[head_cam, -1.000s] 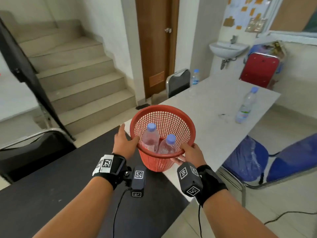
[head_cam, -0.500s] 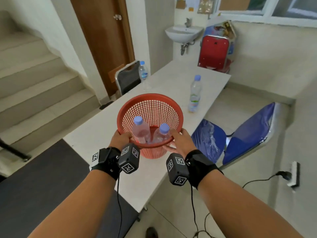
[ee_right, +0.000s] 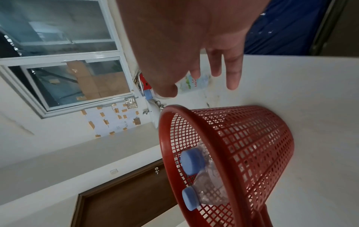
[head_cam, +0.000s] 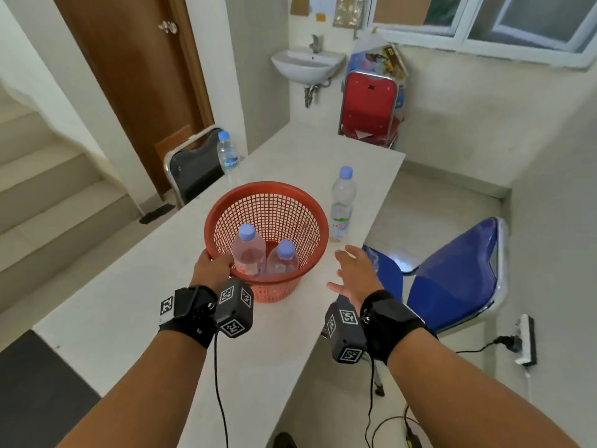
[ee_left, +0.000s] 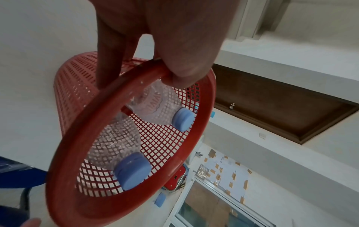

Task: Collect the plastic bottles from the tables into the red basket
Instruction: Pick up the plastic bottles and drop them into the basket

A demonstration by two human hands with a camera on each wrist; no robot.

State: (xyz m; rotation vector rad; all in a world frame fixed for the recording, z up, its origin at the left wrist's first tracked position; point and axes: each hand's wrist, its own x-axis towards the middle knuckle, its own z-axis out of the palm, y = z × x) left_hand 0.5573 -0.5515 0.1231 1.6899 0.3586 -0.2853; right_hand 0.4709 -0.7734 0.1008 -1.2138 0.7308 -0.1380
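The red mesh basket [head_cam: 310, 202] stands on the white table [head_cam: 122, 305] with two clear blue-capped bottles [head_cam: 248, 253] upright inside; they also show in the wrist views, bottles [ee_left: 147, 107] and basket [ee_right: 252, 138]. My left hand [head_cam: 211, 270] grips the basket's near rim [ee_left: 124, 95], thumb inside. My right hand [head_cam: 353, 273] hovers open just right of the basket, fingers spread, holding nothing. A third bottle [head_cam: 342, 205] stands upright on the table beyond that hand, near the right edge. A fourth bottle [head_cam: 227, 155] stands at the table's left edge.
A blue chair [head_cam: 452, 276] sits right of the table, a black chair [head_cam: 193, 169] on its left side, a red chair [head_cam: 368, 105] at the far end under a sink [head_cam: 307, 63]. Stairs [head_cam: 48, 202] rise on the left. A power strip [head_cam: 525, 344] lies on the floor.
I have carried the basket from the dark table along the white one and set it down. My right hand has let go of the rim and opened toward the standing bottle.
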